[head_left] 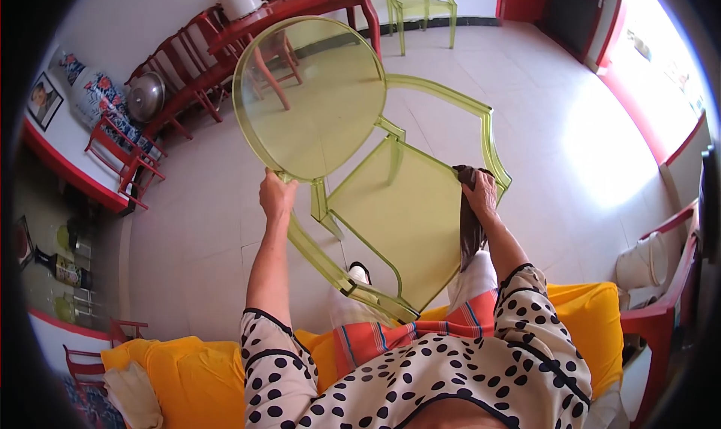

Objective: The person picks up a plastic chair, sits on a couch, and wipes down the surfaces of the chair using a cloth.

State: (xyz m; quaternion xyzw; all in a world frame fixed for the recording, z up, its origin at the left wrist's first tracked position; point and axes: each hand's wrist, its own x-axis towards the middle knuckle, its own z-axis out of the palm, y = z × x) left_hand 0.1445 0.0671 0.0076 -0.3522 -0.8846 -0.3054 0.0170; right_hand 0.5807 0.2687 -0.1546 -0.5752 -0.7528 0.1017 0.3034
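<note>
A transparent green armchair (pixel 409 219) is tilted in front of my knees, its round backrest towards the far left and its seat facing up at me. My left hand (pixel 278 196) is closed around the frame where the lower rim of the backrest meets the armrest. In my right hand (pixel 481 191) is a dark brown cloth (pixel 472 222), pressed against the right edge of the seat and hanging down beside it. The fingertips of that hand curl over the bunched cloth.
Orange fabric (pixel 195 376) covers the seat beneath me. A white bucket (pixel 642 262) stands at the right by red furniture. Along the far left are a red table (pixel 315 7), red chairs and a large patterned vase (pixel 98 95). Another green chair (pixel 422 8) stands at the back wall.
</note>
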